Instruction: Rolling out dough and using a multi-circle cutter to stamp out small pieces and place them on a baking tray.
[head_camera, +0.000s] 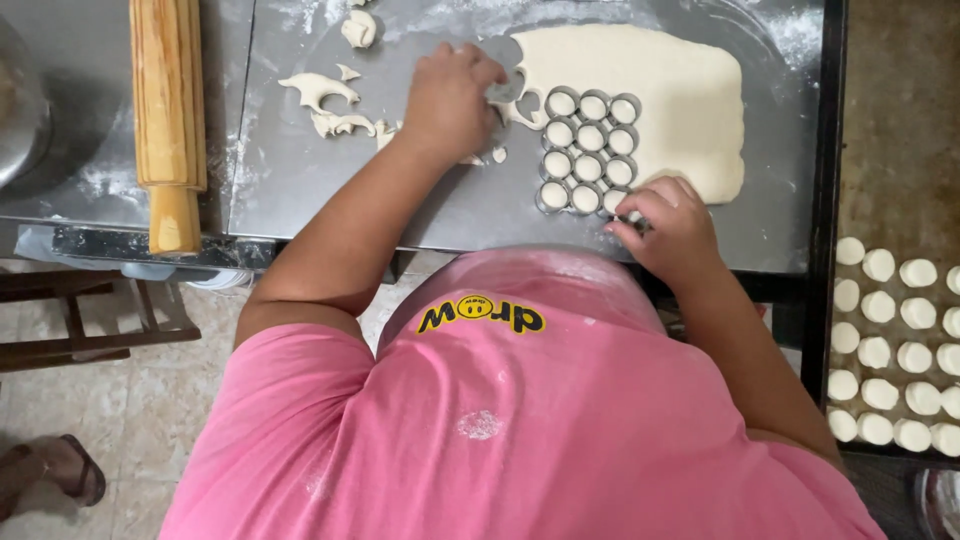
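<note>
Resting at 12 o'clock on the floured steel table (330, 190), the left hand (450, 100) curls its fingers onto the ragged edge of the rolled dough sheet (680, 100), touching a scrap there. At 3 o'clock of it, the right hand (670, 225) pinches the lower corner of the round cutter grid (588, 152), whose rings are pressed into the dough. Dough scraps (325, 100) lie at 9 o'clock, beyond them a wooden rolling pin (168, 110); cut dough rounds (895, 350) fill a tray at 4 o'clock.
</note>
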